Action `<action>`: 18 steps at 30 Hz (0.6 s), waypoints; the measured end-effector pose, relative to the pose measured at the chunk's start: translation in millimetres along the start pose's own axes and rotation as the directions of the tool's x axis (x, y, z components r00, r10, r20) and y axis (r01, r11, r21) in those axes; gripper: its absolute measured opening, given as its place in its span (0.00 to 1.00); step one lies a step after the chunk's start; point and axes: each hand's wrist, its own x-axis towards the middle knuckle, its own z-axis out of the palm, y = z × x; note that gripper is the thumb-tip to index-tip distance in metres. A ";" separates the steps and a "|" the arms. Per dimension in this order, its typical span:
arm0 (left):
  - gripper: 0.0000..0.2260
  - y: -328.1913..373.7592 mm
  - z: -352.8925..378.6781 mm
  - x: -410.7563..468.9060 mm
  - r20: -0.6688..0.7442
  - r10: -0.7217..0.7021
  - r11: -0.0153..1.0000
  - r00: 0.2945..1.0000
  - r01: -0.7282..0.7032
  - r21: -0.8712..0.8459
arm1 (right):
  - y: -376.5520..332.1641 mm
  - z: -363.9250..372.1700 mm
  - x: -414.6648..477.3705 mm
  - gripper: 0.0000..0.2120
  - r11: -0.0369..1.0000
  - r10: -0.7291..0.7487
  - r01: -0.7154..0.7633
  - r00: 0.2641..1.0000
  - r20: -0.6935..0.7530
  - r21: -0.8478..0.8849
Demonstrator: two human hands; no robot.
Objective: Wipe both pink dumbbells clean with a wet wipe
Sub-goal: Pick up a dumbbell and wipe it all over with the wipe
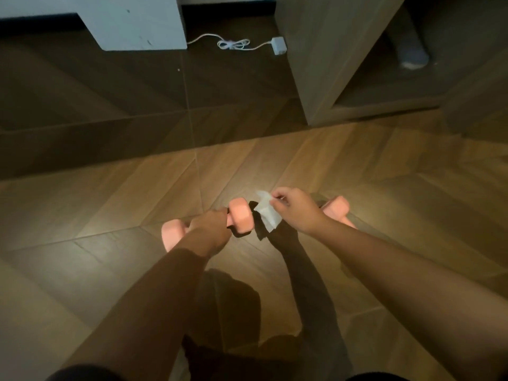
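My left hand [213,226] grips the handle of a pink dumbbell [240,214], holding it just above the wooden floor; its two heads show on either side of my fist. My right hand [295,209] pinches a white wet wipe [266,210], which hangs beside the dumbbell's right head without clearly touching it. A second pink dumbbell [338,211] lies on the floor behind my right hand, partly hidden by my wrist.
Wooden herringbone floor [110,215] all around. A wooden cabinet [324,64] with an open lower shelf stands at the back right. A white charger with coiled cable [277,45] lies on the floor beside a white furniture block [137,23].
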 end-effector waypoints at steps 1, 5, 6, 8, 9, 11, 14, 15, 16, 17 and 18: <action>0.13 0.0 1.8 2.8 0.007 -0.012 1.000 1.000 0.012 -0.019 | -1.8 0.2 1.6 0.07 1.000 -0.003 0.003 1.000 -0.001 0.008; 0.06 -0.5 0.4 0.3 0.016 -0.056 0.996 0.998 0.057 -0.071 | -11.9 -3.4 -0.7 0.07 0.998 -0.037 0.037 0.999 -0.001 0.058; 0.05 -0.3 -2.5 -3.7 0.006 -0.069 0.993 0.998 0.070 -0.097 | -15.3 -6.9 -3.3 0.06 0.993 -0.034 0.036 0.999 -0.012 0.114; 0.07 -0.2 -15.3 -17.7 -0.010 -0.125 0.973 0.992 0.120 -0.198 | -27.6 -17.8 -12.4 0.06 0.958 -0.034 0.043 0.999 -0.038 0.283; 0.07 0.1 -26.3 -27.6 -0.023 -0.153 0.956 0.988 0.143 -0.255 | -36.8 -25.5 -19.6 0.07 0.928 -0.047 0.066 0.997 -0.061 0.366; 0.06 1.7 -57.1 -53.0 -0.097 -0.170 0.928 0.981 0.126 -0.352 | -59.4 -44.8 -37.8 0.08 0.857 -0.079 0.138 0.987 -0.137 0.496; 0.07 6.1 -113.7 -104.7 -0.240 -0.125 0.927 0.963 0.027 -0.375 | -96.0 -76.9 -69.7 0.07 0.755 -0.120 0.249 0.962 -0.245 0.607; 0.07 8.6 -133.2 -123.5 -0.262 -0.105 0.934 0.959 0.005 -0.356 | -108.5 -87.7 -80.0 0.07 0.722 -0.131 0.275 0.955 -0.265 0.635; 0.07 11.6 -151.6 -141.9 -0.268 -0.077 0.941 0.960 -0.019 -0.338 | -120.9 -98.0 -89.9 0.07 0.693 -0.143 0.294 0.951 -0.274 0.658; 0.06 14.8 -168.7 -160.2 -0.267 -0.048 0.947 0.962 -0.041 -0.317 | -133.5 -106.9 -99.0 0.07 0.670 -0.163 0.313 0.947 -0.278 0.674; 0.06 17.8 -185.0 -177.4 -0.275 -0.020 0.955 0.961 -0.063 -0.290 | -146.3 -114.6 -106.7 0.08 0.653 -0.191 0.334 0.941 -0.280 0.679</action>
